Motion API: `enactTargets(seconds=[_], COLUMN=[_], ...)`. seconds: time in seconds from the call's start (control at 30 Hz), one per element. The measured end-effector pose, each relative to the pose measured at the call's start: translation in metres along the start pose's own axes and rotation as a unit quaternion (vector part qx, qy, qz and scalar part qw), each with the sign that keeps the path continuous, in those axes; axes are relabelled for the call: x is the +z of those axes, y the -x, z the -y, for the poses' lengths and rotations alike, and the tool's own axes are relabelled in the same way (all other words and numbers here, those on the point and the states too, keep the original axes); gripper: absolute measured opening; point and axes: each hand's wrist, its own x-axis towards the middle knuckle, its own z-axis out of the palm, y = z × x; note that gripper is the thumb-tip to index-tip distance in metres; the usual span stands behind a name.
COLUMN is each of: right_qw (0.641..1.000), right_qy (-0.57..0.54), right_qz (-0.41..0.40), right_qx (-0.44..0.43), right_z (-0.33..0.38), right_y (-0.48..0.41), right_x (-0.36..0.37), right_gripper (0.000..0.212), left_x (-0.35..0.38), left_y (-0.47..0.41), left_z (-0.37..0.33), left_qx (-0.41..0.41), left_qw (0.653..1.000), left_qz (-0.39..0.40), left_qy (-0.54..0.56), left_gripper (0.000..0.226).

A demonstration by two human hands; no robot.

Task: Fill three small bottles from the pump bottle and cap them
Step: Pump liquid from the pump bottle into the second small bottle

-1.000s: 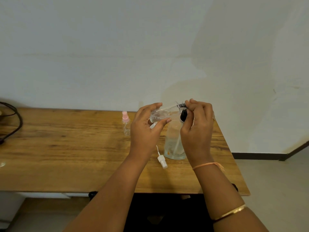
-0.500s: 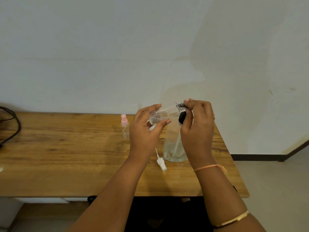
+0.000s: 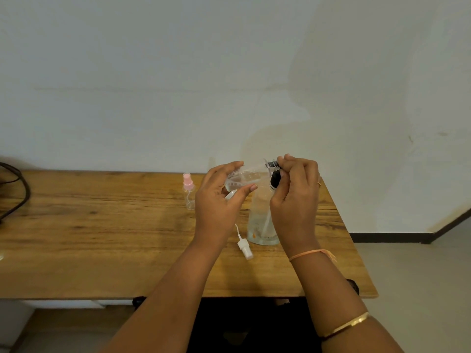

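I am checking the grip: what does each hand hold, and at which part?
Left hand holds the small bottle, tilted, around its body. Right hand is on the pump bottle's head.

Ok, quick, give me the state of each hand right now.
Left hand: closed around a tilted small clear bottle.
Right hand: fingertips pinched at the pump bottle's nozzle, at the small bottle's mouth.

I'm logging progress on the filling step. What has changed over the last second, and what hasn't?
Almost nothing. The left hand keeps its grip on the tilted small clear bottle, and the right hand stays on the pump bottle head at its mouth. The loose white spray cap and the pink-capped bottle stay put on the table. Only the camera tipped slightly.
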Motion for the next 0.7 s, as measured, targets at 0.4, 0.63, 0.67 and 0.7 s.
enactTargets(seconds=[0.4, 0.63, 0.67, 0.7], right_qw=[0.996, 0.996, 0.997, 0.997], right_qy=[0.089, 0.079, 0.075, 0.070], right_qz=[0.012, 0.003, 0.003, 0.001], right_qx=[-0.026, -0.031, -0.028, -0.023], right_z=[0.011, 0.001, 0.000, 0.000], right_y=[-0.017, -0.006, -0.005, -0.005], right_x=[-0.011, -0.001, 0.000, 0.000], right_gripper=[0.024, 0.026, 0.027, 0.027], left_x=[0.002, 0.001, 0.001, 0.001], left_y=[-0.003, -0.001, -0.001, -0.001], left_z=[-0.003, 0.002, 0.002, 0.002], left_qx=[0.000, -0.014, -0.016, -0.016], left_qw=[1.000, 1.000, 1.000, 1.000], left_qz=[-0.010, -0.001, -0.001, 0.000], left_qy=[0.015, 0.008, 0.006, 0.004], left_gripper=[0.041, 0.042, 0.042, 0.041])
